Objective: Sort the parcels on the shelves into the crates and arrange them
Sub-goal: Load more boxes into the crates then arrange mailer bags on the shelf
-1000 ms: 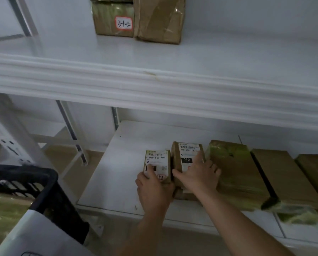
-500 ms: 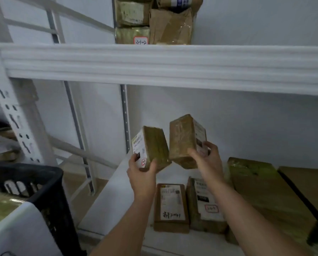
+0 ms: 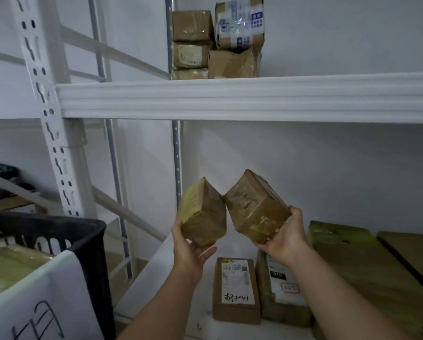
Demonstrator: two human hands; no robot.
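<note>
My left hand grips a small taped brown parcel from below, held up in front of the lower shelf. My right hand holds a second small brown parcel, tilted, its corner touching the first. Both parcels show their plain taped sides. Below them on the lower shelf lie a labelled parcel with handwriting and another labelled parcel, partly hidden by my right arm. A black crate stands at the lower left with a white sheet over its front.
Larger flat brown parcels lie to the right on the lower shelf. A stack of parcels stands on the upper shelf behind its white beam. A white perforated upright stands left. A yellowish parcel lies inside the crate.
Both hands lifted the two small parcels off the lower shelf and turned them, so their labels now face away. The view rose, revealing two more labelled parcels underneath.
</note>
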